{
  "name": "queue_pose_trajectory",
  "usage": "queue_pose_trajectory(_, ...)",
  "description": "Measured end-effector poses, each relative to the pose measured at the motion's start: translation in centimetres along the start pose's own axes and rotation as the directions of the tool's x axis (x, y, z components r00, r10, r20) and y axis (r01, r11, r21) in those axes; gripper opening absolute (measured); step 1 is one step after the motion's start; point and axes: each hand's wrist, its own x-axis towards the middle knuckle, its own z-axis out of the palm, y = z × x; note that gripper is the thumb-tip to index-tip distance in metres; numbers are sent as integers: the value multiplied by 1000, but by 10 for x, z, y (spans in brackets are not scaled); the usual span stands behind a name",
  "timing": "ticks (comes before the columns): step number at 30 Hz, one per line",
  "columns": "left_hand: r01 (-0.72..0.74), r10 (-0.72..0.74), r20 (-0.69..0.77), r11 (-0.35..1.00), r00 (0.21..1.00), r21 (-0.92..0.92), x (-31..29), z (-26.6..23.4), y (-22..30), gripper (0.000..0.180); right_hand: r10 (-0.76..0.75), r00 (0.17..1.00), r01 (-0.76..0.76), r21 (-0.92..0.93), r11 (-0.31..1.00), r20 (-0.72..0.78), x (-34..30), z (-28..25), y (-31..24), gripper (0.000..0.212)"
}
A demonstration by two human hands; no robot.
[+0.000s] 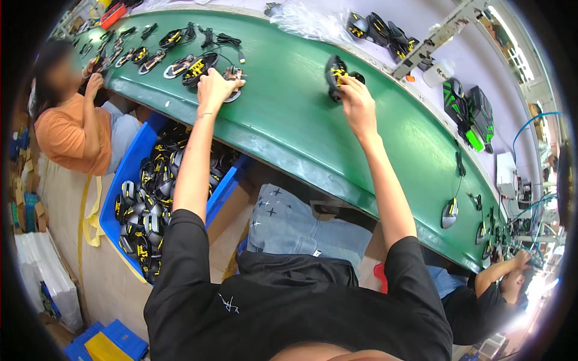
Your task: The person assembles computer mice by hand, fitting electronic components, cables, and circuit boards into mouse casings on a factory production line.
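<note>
On the green work surface (pixel 283 90), my left hand (pixel 214 91) has its fingers closed at the near edge of an open computer mouse base (pixel 233 74) with a bare circuit board and a cable. Just left of those fingers lies a black and yellow mouse shell (pixel 197 71). Farther right, my right hand (pixel 357 103) grips another black and yellow mouse shell (pixel 334 77), tilted up on its edge above the surface. A smaller dark part (pixel 359 78) shows beside its fingers; what it is I cannot make out.
Several mouse parts with coiled cables (pixel 171 39) line the far left. A blue bin (pixel 114 192) full of mouse shells (pixel 147 210) stands below the near edge. A finished-looking mouse (pixel 450 213) lies right. Co-workers sit at left (pixel 78 132) and right (pixel 481 301).
</note>
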Motion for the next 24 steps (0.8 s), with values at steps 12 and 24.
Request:
queue_pose_trajectory(12,547,377,471,-123,797,-828,-39,4,28,36,-32,971,32,5,999,239,-37,14,-26,28)
queue_pose_trajectory(24,663,427,532,-258,731,-703,-200,-6,105,50,425,887,-436,25,899,180,-64,-50,-58,47)
